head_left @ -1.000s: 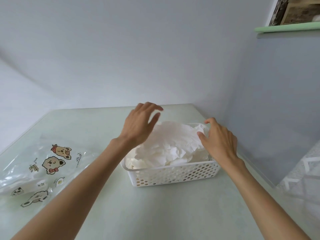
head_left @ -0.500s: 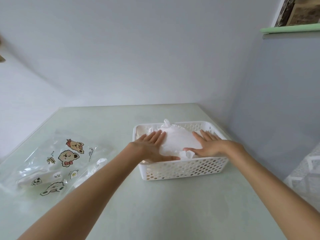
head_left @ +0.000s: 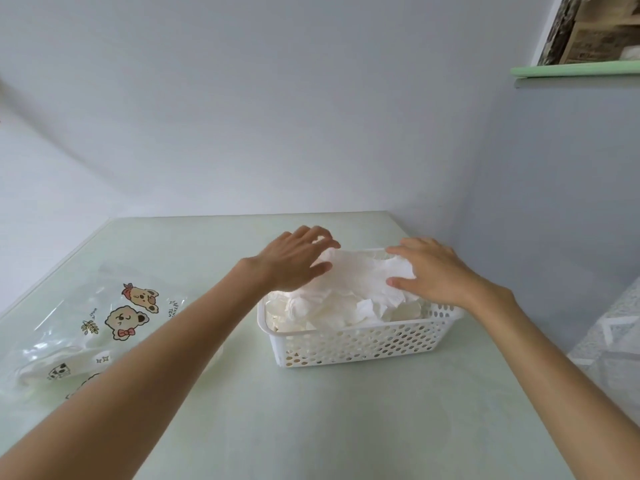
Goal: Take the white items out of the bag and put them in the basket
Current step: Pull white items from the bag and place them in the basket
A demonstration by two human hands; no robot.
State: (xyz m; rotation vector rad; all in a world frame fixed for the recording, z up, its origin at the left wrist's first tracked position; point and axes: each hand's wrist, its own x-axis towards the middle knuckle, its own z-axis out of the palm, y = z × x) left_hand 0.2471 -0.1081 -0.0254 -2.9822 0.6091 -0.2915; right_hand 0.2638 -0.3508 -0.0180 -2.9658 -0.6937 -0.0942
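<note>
Reaching over the white basket (head_left: 360, 344), both hands sit on the heap of white items (head_left: 349, 289) piled inside it. The left hand (head_left: 294, 263) lies on the far left part of the heap with its fingers bent down into the soft white stuff and the thumb pointing toward the middle — whether it truly grips a fold I cannot tell. The right hand (head_left: 433, 271) lies flatter on the right side, fingers nearly straight and pressing on the top sheet, thumb laid along the near edge of it. The heap rises above the basket's rim, crumpled and uneven. The basket stands on the pale green bench (head_left: 346, 417), near the right wall. Well apart to the left lies the clear plastic bag (head_left: 104, 327) printed with cartoon bears, flat on the bench and partly hidden by the left forearm.
</note>
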